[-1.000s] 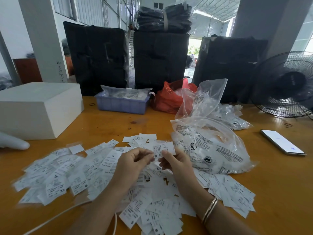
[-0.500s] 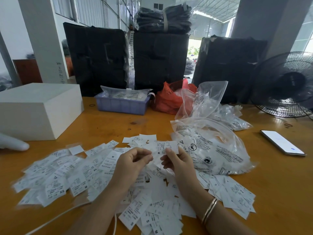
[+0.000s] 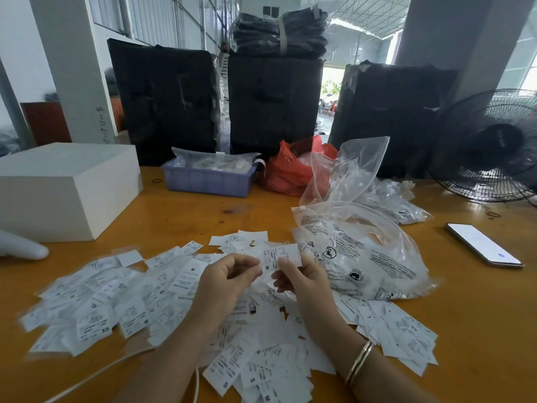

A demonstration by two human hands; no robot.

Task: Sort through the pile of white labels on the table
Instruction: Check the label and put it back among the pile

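Two hands, left (image 3: pixel 223 283) and right (image 3: pixel 302 282), above one desk (image 3: pixel 479 330). Dozens of white labels (image 3: pixel 122 303) in one loose pile, too many and too overlapped to count. One label (image 3: pixel 280 255) raised between the fingers. One white box (image 3: pixel 61 190). One blue plastic tray (image 3: pixel 207 180). One red plastic bag (image 3: pixel 287 170). Three clear plastic bags: one full (image 3: pixel 360 257), one upright and open (image 3: pixel 351 170), one crumpled behind (image 3: pixel 395 199). One phone (image 3: pixel 483 244). One black fan (image 3: pixel 491 146). Three black wrapped bales (image 3: pixel 165 103), plus one dark bundle (image 3: pixel 280 32) on top of the middle bale. Two bangles (image 3: pixel 359 363) on the right wrist. One white cable (image 3: pixel 96 373). Two small rubber bands (image 3: pixel 157 180).
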